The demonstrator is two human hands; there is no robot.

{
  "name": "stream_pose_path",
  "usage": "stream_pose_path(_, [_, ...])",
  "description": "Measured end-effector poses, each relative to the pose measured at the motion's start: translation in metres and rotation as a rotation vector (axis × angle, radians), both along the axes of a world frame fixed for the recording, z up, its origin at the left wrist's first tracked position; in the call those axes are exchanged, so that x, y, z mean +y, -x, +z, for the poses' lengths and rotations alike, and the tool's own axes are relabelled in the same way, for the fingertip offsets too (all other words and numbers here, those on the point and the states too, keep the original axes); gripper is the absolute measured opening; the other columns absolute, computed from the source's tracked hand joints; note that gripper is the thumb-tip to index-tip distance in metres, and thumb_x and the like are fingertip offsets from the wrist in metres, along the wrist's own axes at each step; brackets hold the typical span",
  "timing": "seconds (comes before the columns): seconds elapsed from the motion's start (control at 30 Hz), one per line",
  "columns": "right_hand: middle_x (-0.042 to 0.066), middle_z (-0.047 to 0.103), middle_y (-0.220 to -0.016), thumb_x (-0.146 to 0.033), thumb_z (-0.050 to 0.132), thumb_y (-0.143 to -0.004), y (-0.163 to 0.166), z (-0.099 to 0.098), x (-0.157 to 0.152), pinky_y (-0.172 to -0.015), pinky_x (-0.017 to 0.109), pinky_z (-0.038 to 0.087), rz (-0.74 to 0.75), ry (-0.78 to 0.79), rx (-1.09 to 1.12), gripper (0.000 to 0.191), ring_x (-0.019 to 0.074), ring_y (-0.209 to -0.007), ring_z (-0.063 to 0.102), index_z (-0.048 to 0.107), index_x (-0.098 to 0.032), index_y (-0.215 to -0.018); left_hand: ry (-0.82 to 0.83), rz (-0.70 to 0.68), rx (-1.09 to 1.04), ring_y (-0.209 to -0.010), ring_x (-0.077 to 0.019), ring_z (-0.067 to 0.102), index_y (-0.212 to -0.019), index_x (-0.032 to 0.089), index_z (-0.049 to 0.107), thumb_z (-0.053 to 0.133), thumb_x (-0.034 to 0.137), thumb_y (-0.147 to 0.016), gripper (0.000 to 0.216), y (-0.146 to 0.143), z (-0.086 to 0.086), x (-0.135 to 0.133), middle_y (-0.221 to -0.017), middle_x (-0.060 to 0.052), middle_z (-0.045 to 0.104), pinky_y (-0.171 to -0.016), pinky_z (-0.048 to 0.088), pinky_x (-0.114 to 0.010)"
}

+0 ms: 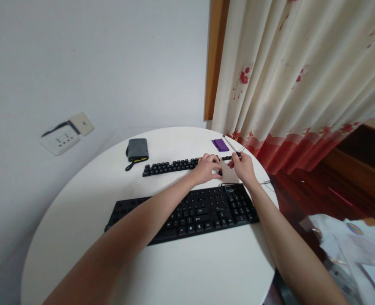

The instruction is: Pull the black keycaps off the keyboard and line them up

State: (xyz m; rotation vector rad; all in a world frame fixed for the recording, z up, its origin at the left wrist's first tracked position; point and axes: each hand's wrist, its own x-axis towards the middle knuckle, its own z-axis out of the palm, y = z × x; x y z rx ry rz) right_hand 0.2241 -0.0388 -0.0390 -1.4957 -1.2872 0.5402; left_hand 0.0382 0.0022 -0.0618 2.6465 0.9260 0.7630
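Note:
My left hand (pixel 208 167) reaches to the far right of the table, fingers bent, with a small black keycap (pixel 220 173) between its thumb and a fingertip. Beside it, my right hand (pixel 244 166) is closed in a pinch, a small black piece (pixel 238 154) showing at its fingertips; its exact kind is unclear. A long row of loose black keycaps (pixel 170 167) runs leftward from my left hand, with a few more keycaps (pixel 227 158) between the hands. Below both hands lies a black keyboard (pixel 203 212), partly covered by my left forearm. Its upper left part looks bare of keycaps.
The round white table (pixel 194 271) stands against a wall with a socket (pixel 60 139). A grey pouch (pixel 138 149) and a folded purple cloth (pixel 220 145) lie at the back. A thin pale stick (pixel 231 143) is near the right edge. Curtains (pixel 270 84) hang behind; plastic bags (pixel 349 241) are at right.

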Motion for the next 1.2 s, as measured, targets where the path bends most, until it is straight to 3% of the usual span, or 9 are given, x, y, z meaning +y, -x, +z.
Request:
stream_pose_path(0.17, [0.006,0.068,-0.060,-0.047,0.051,-0.090,0.000,0.003,-0.001,-0.059,0.028,0.046,-0.012,-0.012,0.017,0.030,0.0183,-0.054,0.062,0.056,-0.020,-0.078,-0.022,-0.031,-0.014,-0.115,-0.0280,0.047,-0.094,0.027,0.075,0.086,0.039,-0.071,0.029,0.005,0.004,0.000,-0.114,-0.004,0.061,-0.097,0.039,-0.046])
stream_pose_path(0.3, [0.005,0.068,-0.066,-0.041,0.052,-0.087,-0.003,0.004,0.000,-0.063,0.029,0.046,0.006,-0.064,-0.035,0.027,0.0191,-0.062,0.062,0.062,-0.018,-0.078,-0.066,-0.041,-0.057,-0.113,-0.0252,0.049,-0.089,0.024,0.072,0.076,0.033,-0.084,0.011,0.008,0.011,-0.003,-0.112,-0.003,0.063,-0.097,0.039,-0.042])
stream_pose_path(0.47, [0.004,0.069,-0.075,-0.021,0.047,-0.079,-0.006,0.010,-0.007,-0.069,0.029,0.046,0.221,-0.057,-0.226,0.022,0.0184,-0.070,0.062,0.069,-0.017,-0.080,-0.127,0.162,-0.201,-0.105,-0.0229,0.053,-0.097,0.022,0.065,0.051,0.017,-0.095,0.015,0.007,0.020,-0.005,-0.104,-0.004,0.067,-0.092,0.041,-0.038])
stream_pose_path(0.67, [0.003,0.070,-0.064,-0.016,0.054,-0.076,-0.002,0.020,-0.027,-0.062,0.028,0.042,0.474,0.207,-0.537,0.032,0.0180,-0.059,0.058,0.081,-0.017,-0.092,-0.154,0.354,-0.383,-0.099,-0.0224,0.057,-0.096,0.021,0.062,0.049,0.009,-0.089,0.019,0.012,0.021,0.003,-0.099,-0.005,0.068,-0.091,0.043,-0.039])
stream_pose_path(0.9, [0.003,0.069,-0.056,-0.014,0.054,-0.080,0.000,0.019,-0.026,-0.060,0.028,0.042,0.409,0.297,-0.558,0.036,0.0185,-0.052,0.058,0.082,-0.016,-0.102,-0.159,0.382,-0.435,-0.096,-0.0224,0.057,-0.095,0.021,0.062,0.051,0.007,-0.086,0.020,0.013,0.019,0.006,-0.098,-0.004,0.069,-0.091,0.043,-0.039])
stream_pose_path(1.2, [0.005,0.074,-0.069,-0.018,0.055,-0.081,-0.003,0.003,-0.012,-0.059,0.026,0.041,0.313,0.255,-0.551,0.032,0.0194,-0.061,0.064,0.081,-0.019,-0.099,-0.164,0.383,-0.420,-0.097,-0.0221,0.057,-0.094,0.021,0.061,0.050,0.006,-0.086,0.020,0.012,0.020,0.005,-0.097,-0.004,0.069,-0.091,0.044,-0.039])
